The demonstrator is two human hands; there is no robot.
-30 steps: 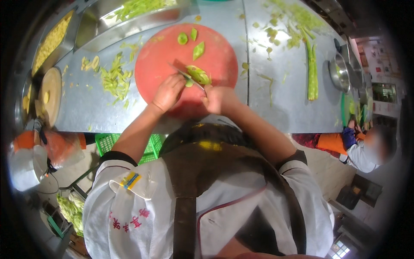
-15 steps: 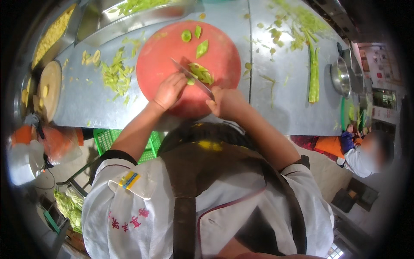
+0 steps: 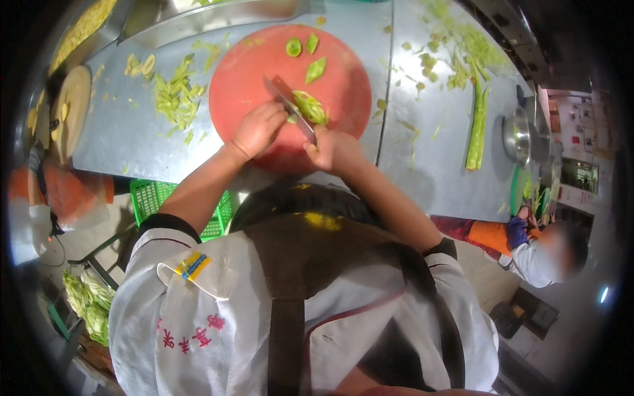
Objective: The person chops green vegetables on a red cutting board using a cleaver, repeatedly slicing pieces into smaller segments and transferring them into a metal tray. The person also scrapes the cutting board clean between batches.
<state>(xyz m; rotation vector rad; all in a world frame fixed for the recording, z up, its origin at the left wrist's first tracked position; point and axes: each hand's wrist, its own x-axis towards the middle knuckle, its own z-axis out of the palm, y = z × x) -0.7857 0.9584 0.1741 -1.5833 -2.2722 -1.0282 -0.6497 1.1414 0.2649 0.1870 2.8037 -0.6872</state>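
On the round red cutting board, my right hand is wrapped round the handle of a kitchen knife. The blade slants up and left across the board's middle. My left hand rests on the board left of the blade, fingers curled and pressed together. A small green vegetable piece shows between its fingertips and the blade; the rest is hidden. Just right of the blade lies a small pile of slanted green slices. Farther up the board are a round slice and two diamond-shaped ones, the larger slice nearer me.
Cut green strips lie left of the board, by a round wooden board. Metal trays stand behind. Long green stalks and a metal bowl are at right. A green crate sits below; a person works at far right.
My right hand and the knife have shifted slightly left, and the blade stands steeper. My left hand stays at its side. The whole view has tilted a little.
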